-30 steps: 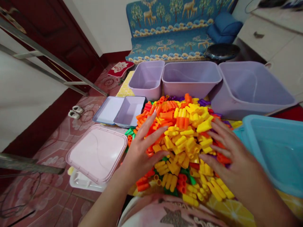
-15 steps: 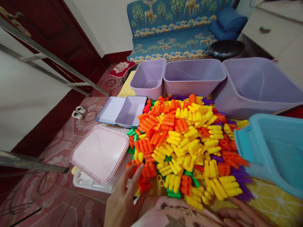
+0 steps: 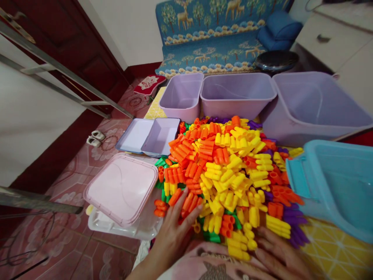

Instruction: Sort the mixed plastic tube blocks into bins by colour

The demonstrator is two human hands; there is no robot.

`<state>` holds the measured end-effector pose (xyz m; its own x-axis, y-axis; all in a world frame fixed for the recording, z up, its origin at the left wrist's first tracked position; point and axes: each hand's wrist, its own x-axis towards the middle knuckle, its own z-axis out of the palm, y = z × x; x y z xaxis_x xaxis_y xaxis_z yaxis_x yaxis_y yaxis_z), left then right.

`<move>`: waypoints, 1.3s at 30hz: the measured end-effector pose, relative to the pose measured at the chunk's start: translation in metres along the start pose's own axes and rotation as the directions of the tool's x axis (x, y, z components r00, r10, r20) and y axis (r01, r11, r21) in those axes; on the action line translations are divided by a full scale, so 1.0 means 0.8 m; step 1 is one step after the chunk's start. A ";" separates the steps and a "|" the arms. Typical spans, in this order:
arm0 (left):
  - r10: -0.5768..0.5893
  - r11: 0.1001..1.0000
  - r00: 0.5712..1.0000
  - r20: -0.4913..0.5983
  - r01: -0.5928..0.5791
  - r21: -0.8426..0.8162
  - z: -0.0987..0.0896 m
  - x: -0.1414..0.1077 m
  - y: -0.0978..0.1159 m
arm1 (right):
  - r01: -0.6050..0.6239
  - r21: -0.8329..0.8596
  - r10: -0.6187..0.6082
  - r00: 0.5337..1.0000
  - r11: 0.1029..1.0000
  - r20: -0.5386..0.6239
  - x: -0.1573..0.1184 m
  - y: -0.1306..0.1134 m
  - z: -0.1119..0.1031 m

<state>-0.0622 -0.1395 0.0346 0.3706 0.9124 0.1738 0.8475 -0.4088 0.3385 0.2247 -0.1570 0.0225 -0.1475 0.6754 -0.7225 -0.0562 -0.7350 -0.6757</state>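
A large heap of orange pieces (image 3: 190, 171), yellow pieces (image 3: 230, 175), some green and purple pieces (image 3: 294, 223) lies before me, many shaped like joined tubes. My left hand (image 3: 177, 223) rests on the heap's near left side, fingers spread over orange pieces, gripping none that I can see. At the near right edge, my right hand (image 3: 279, 252) has its fingers apart beside yellow pieces, with nothing visible in its grasp.
Three lilac bins (image 3: 239, 102) stand behind the heap. To the right is a turquoise bin (image 3: 344, 186). A shallow lilac box (image 3: 161, 136) and a pink lid (image 3: 124, 186) lie at the left. Beyond are a blue sofa (image 3: 210, 52) and a stool (image 3: 276, 61).
My left hand has moved right and forward onto the orange pieces. My right hand has shifted left and up to the yellow ones. Several pieces near both hands have shifted.
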 end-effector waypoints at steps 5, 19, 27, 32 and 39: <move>-0.027 0.981 0.999 0.037 0.033 -0.193 0.013 0.024 0.009 | -0.017 0.043 0.009 0.984 0.999 0.178 0.005 -0.046 0.027; -0.171 0.757 0.965 0.200 0.258 -0.600 -0.034 0.107 0.037 | -0.263 0.482 0.086 0.930 0.836 0.358 0.009 -0.110 0.053; -0.067 0.815 0.995 0.073 0.097 -0.571 -0.082 0.195 0.017 | 0.051 0.523 -0.119 0.988 0.851 0.097 0.019 -0.212 0.068; -0.023 0.859 1.000 0.014 0.027 -0.511 -0.099 0.223 0.002 | 0.217 0.459 -0.284 0.955 0.862 0.082 0.028 -0.249 0.076; -0.128 0.826 0.991 0.044 0.131 -0.548 -0.115 0.215 -0.023 | 0.610 0.086 -0.609 0.792 0.788 -0.040 0.035 -0.243 0.072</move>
<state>-0.0494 0.0228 0.1433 0.2759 0.9571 0.0879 0.5407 -0.2302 0.8091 0.1750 0.0013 0.1423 -0.0433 0.9851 -0.1662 -0.2191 -0.1717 -0.9605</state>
